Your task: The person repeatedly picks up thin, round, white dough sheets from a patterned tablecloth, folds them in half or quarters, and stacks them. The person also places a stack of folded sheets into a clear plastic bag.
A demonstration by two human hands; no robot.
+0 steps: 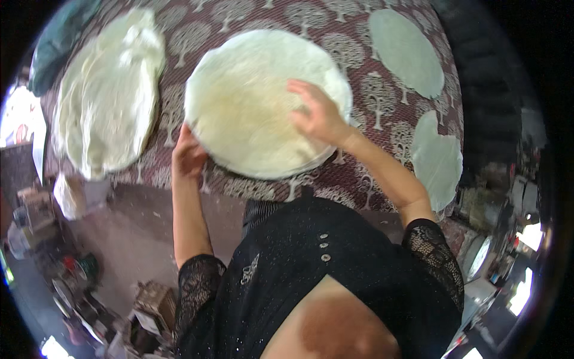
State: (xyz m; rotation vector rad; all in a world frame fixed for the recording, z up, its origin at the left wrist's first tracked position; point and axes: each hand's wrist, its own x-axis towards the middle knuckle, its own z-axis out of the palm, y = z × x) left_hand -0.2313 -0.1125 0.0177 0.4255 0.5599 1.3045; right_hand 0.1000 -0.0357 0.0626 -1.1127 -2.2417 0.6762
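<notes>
A large round pad [264,107], white at the rim and yellowish across the middle, is tilted up over the patterned cloth in front of me. I cannot tell whether a thin sheet of dough lies on its face. My left hand [189,151] grips the pad's lower left edge, with the fingers partly hidden behind it. Over the right half of the pad is my right hand [318,110], slightly blurred, its fingers spread and holding nothing. Whether its fingertips touch the surface is not clear.
A maroon cloth with tree prints [188,38] covers the table. Wrinkled, pale dough-like sheets [110,103] lie at left, near a teal bundle [60,45]. Two thin pale sheets [406,51] lie at right, the nearer one [437,161] notched. A cardboard box [154,303] stands lower left.
</notes>
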